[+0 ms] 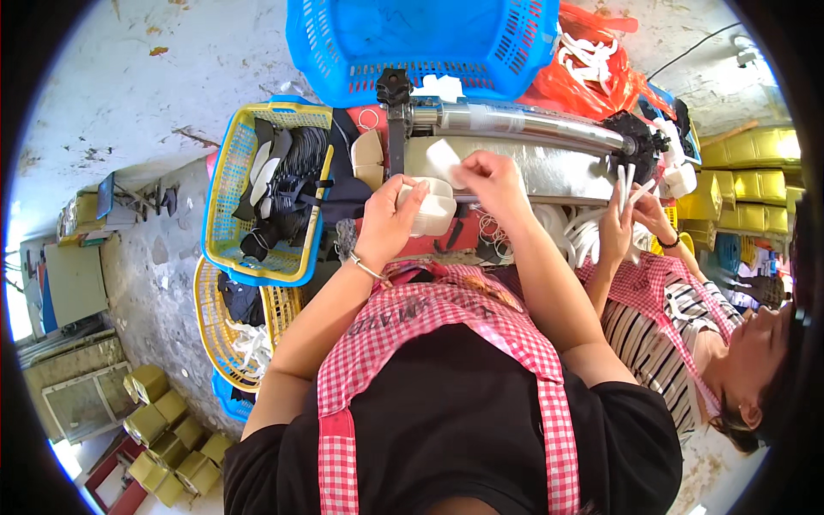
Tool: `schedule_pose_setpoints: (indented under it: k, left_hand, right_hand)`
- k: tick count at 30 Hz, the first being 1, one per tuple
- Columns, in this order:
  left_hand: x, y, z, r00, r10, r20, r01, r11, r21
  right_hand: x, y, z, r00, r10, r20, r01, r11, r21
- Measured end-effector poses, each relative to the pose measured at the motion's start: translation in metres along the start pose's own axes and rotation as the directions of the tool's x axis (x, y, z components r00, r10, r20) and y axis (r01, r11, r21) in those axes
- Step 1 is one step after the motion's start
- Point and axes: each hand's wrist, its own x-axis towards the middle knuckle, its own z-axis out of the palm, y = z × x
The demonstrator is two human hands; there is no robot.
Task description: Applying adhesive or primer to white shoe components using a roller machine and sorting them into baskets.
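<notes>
at the far left, olive-green square boxes (167,429) lie stacked in a loose pile on the ground, near grey flat panels (73,283). next comes a yellow basket with a blue rim (225,184) holding black and white straps, and below it a second yellow basket (206,322) with white loops inside. the left hand (386,219) curls around a stack of white moulded pieces (433,206), thumb and fingers closed on its side, held over the near edge of the work surface. just to its right, the right hand (491,182) pinches a single thin white piece (445,160) between thumb and fingertips, just above the stack. behind both runs a long shiny metal roller (524,124) with a black knob (393,86) at its left end, and a big blue crate (412,43) beyond it. an orange plastic bag (592,77) of white parts sits to the right. a co-worker's hands (631,219) handle white strips, and yellow rectangular boxes (755,167) are stacked at the far right.
</notes>
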Motion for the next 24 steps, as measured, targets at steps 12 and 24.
schedule_pose_setpoints:
  k: [12,24]
  left_hand:
    - [0.002,0.002,0.003,1.000,0.024,-0.010,-0.024,1.000,0.004]
    - [0.001,0.001,-0.001,0.998,0.055,0.029,-0.052,0.992,-0.112]
  right_hand:
    - [-0.014,-0.022,0.003,0.944,-0.251,0.214,0.286,0.946,-0.151]
    - [0.034,0.005,0.002,0.894,0.449,-0.001,-0.378,0.754,0.538]
